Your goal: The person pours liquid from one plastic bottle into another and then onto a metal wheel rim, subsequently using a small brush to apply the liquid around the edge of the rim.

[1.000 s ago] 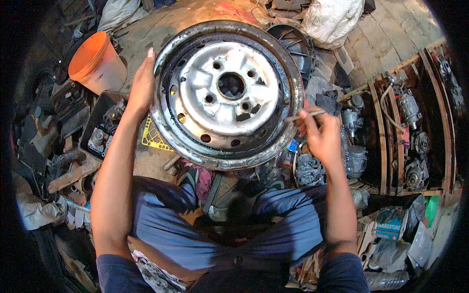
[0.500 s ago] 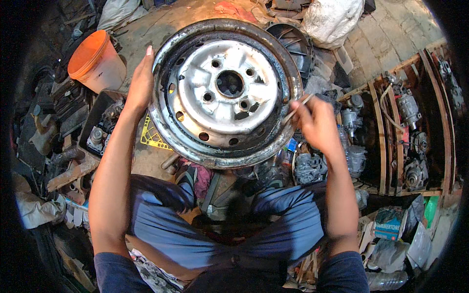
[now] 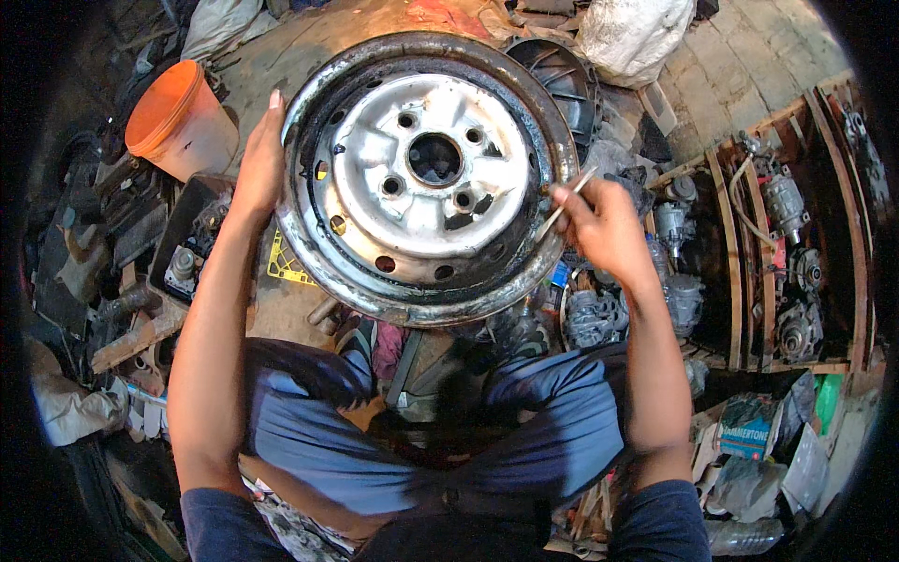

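Note:
A steel car wheel rim (image 3: 365, 220), silver in the centre and dark with grime around its well, is held up tilted in front of me. My left hand (image 3: 259, 173) is closed on its left edge, with the thumb up along the outside; the other fingers are hidden behind the rim. At the right edge, my right hand (image 3: 604, 225) pinches a thin, pale, pointed stick-like tool (image 3: 552, 223) between thumb and fingers. The tool's lower end lies over the rim's right lip; whether it touches cannot be made out.
An orange bucket (image 3: 183, 122) stands at far left, above a dark bin (image 3: 173, 229) of metal parts. Wooden racks (image 3: 735, 262) with metal parts are on the right. A white sack (image 3: 637, 42) lies at the back. A yellow plastic crate piece (image 3: 286, 262) shows below the rim.
The wheel rim and my left hand have shifted slightly left. In my right hand, the stick-like tool has swung a little and shows longer over the rim's edge.

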`<state>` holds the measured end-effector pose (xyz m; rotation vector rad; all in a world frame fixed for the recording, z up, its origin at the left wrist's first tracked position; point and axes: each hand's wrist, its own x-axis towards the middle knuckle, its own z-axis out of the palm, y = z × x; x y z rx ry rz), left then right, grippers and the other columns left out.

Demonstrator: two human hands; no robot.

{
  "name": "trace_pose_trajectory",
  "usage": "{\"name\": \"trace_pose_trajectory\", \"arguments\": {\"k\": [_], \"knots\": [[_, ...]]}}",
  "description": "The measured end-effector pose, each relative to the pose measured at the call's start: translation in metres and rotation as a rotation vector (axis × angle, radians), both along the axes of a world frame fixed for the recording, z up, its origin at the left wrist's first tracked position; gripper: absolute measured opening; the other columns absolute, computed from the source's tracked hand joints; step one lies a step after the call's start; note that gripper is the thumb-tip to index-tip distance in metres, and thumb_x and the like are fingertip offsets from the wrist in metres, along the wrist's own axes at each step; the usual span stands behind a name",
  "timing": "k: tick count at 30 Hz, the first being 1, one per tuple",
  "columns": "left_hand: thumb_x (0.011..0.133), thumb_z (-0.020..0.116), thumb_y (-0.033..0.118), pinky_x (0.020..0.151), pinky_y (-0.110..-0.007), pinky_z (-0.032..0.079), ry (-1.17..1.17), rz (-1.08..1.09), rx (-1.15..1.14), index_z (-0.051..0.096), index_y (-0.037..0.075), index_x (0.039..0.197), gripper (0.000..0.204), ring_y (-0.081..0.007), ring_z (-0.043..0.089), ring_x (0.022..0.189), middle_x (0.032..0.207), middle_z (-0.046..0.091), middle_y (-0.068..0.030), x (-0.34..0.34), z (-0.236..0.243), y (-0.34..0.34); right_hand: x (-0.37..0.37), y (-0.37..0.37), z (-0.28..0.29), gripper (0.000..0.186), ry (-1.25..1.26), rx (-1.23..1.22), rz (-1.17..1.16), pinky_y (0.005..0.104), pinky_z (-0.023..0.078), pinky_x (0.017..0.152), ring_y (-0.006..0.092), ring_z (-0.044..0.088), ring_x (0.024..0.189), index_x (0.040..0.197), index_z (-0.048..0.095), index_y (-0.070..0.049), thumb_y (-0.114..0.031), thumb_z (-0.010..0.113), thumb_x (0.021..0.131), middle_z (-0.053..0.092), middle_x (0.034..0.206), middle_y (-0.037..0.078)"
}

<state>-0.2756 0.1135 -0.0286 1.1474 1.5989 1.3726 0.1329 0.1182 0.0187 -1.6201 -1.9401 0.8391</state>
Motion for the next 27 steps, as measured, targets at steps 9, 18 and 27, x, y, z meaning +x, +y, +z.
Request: {"name": "trace_pose_trajectory", "arguments": {"k": [9,18,27], "knots": [[0.109,0.033,0.060,0.110,-0.033,0.041,0.061,-0.016,-0.014,0.059,-0.004,0.138,0.075,-0.0197,0.059,0.120,0.134,0.064,-0.0140,-0.003,0.001,0.000,-0.015,-0.026,0.005,0.024,0.135,-0.065,0.208,0.0319,0.051,0.059,0.0140,0.066,0.062,0.091,0.071,0.003,-0.019,0.066,0.101,0.069,0.069,0.007],[0.108,0.033,0.062,0.111,-0.033,0.040,0.070,0.022,0.000,0.057,-0.004,0.141,0.077,-0.0200,0.059,0.120,0.133,0.064,-0.0147,0.007,0.008,-0.004,-0.013,-0.029,0.004,0.019,0.385,-0.222,0.227,0.0271,0.052,0.056,0.0092,0.063,0.062,0.101,0.070,0.003,-0.015,0.064,0.103,0.068,0.077,0.004],[0.109,0.033,0.060,0.104,-0.033,0.046,0.021,0.007,-0.007,0.063,-0.002,0.133,0.073,-0.0180,0.063,0.109,0.123,0.068,-0.0129,-0.004,-0.006,0.003,-0.002,-0.028,-0.004,0.027,0.123,-0.063,0.259,0.0350,0.051,0.061,0.0183,0.067,0.062,0.090,0.070,0.002,-0.023,0.065,0.101,0.069,0.070,0.010]]}}
